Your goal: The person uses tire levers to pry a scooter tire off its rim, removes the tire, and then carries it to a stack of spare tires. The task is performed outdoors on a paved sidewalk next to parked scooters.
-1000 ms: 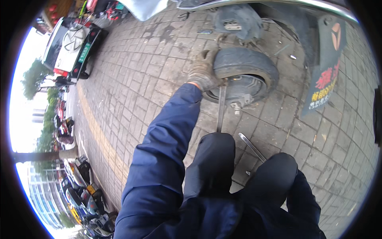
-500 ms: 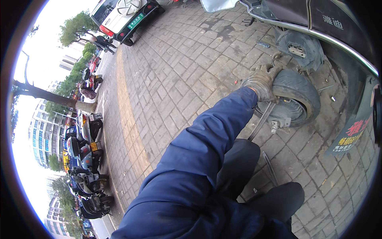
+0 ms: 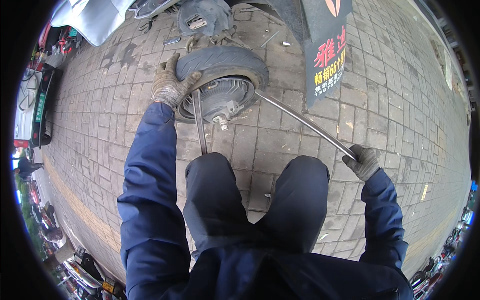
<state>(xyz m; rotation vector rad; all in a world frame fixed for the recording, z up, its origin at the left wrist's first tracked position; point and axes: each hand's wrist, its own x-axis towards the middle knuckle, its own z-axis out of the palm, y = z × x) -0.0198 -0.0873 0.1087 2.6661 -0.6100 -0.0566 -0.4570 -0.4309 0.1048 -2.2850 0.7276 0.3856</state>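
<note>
My gloved left hand grips the left side of a black tyre, which surrounds a metal hub with an axle sticking out toward me. A steel bar runs from the tyre's inner edge down toward my left knee, beside that hand. My gloved right hand is closed on the outer end of a second long steel bar, whose tip reaches the tyre's right inner edge. The wheel lies on grey paving in front of my knees.
Behind the wheel are a dark plastic cover, small loose metal pieces and scooter bodywork. A dark printed panel hangs at the upper right. At far left stand a white vehicle, parked scooters and a person in dark clothes.
My view has swung back from the street to the wheel. My right hand has appeared, holding the bar that lay beside my knee, now with its tip at the tyre. My left hand still grips the tyre.
</note>
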